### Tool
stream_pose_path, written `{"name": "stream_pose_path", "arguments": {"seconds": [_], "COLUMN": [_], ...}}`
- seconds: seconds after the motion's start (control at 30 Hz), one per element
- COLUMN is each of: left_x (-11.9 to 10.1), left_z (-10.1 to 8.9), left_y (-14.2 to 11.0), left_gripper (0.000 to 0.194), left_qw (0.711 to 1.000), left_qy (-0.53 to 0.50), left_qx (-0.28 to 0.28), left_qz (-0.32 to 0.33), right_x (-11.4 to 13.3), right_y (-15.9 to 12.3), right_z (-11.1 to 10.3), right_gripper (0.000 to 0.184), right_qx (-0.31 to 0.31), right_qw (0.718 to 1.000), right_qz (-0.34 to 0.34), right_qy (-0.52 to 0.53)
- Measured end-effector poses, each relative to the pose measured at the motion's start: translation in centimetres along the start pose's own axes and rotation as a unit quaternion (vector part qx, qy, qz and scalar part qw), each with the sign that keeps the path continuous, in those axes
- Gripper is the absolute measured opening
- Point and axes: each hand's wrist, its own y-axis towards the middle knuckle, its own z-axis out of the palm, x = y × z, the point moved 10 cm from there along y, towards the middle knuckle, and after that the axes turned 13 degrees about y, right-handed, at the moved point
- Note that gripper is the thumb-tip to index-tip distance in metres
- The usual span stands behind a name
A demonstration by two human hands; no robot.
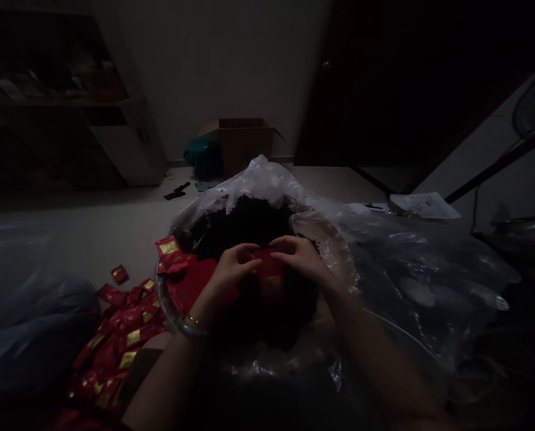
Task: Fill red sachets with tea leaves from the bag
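Both my hands hold one small red packet (271,276) with a gold label, above a heap of dark loose leaves (245,222) in a round basin lined with clear plastic (267,179). My left hand (234,264) pinches the packet's top left edge. My right hand (297,254) pinches its top right edge. A bangle sits on my left wrist. The room is dim, so fine detail of the packet's mouth is hard to see.
Several red packets with gold labels (115,344) lie heaped on the floor at the left, some on the basin's rim (171,251). An open cardboard box (240,140) stands by the far wall. A wooden shelf unit (128,137) is left, papers (422,205) right.
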Motion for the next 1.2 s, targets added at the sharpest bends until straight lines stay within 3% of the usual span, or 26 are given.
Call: {"name": "stream_pose_path", "arguments": {"seconds": [0.07, 0.13, 0.3, 0.4, 0.57, 0.7, 0.8, 0.87, 0.97, 1.07, 1.2], "left_x": [1.1, 1.6, 1.3, 1.7, 2.5, 3.6, 3.9, 4.1, 4.4, 4.5, 4.6], "left_z": [0.4, 0.4, 0.7, 1.7, 6.0, 6.4, 5.9, 5.6, 5.6, 5.6, 5.7], "left_y": [0.0, -0.2, -0.4, -0.5, -0.7, -0.7, -0.4, -0.3, -0.1, 0.0, -0.3], "left_gripper": [0.029, 0.026, 0.031, 0.035, 0.051, 0.054, 0.052, 0.052, 0.05, 0.047, 0.039], "left_qw": [0.998, 0.995, 0.991, 0.985, 0.957, 0.947, 0.949, 0.946, 0.937, 0.928, 0.917], "left_qy": [-0.037, -0.054, -0.101, -0.15, -0.249, -0.279, -0.277, -0.288, -0.314, -0.335, -0.347], "left_qx": [0.008, 0.004, -0.008, -0.009, 0.093, 0.067, 0.047, 0.036, 0.03, 0.03, 0.04], "left_qz": [-0.059, -0.09, -0.085, -0.088, -0.115, -0.147, -0.145, -0.144, -0.152, -0.163, -0.193], "right_x": [-0.6, -0.9, -1.6, -1.9, -2.2, -2.6, -3.2, -3.9, -8.2, -10.8, -11.1], "right_y": [0.0, -0.1, -0.4, -0.2, 0.1, 0.9, 1.7, 1.9, 1.7, 1.1, 1.2], "right_z": [0.0, -0.1, 1.2, 0.9, 0.2, -0.8, -4.0, -6.1, -6.9, -6.9, -6.3], "right_gripper": [0.018, 0.018, 0.025, 0.023, 0.027, 0.036, 0.038, 0.029, 0.034, 0.04, 0.038], "right_qx": [-0.004, -0.013, 0.024, -0.003, -0.061, -0.055, -0.091, -0.113, -0.031, -0.006, 0.007], "right_qw": [0.999, 0.998, 0.995, 0.996, 0.997, 0.998, 0.993, 0.969, 0.914, 0.898, 0.904], "right_qz": [0.031, 0.053, 0.094, 0.077, 0.035, 0.025, 0.006, 0.003, 0.109, 0.149, 0.123], "right_qy": [0.025, 0.037, 0.035, 0.042, 0.038, 0.013, -0.076, -0.22, -0.389, -0.413, -0.41]}}
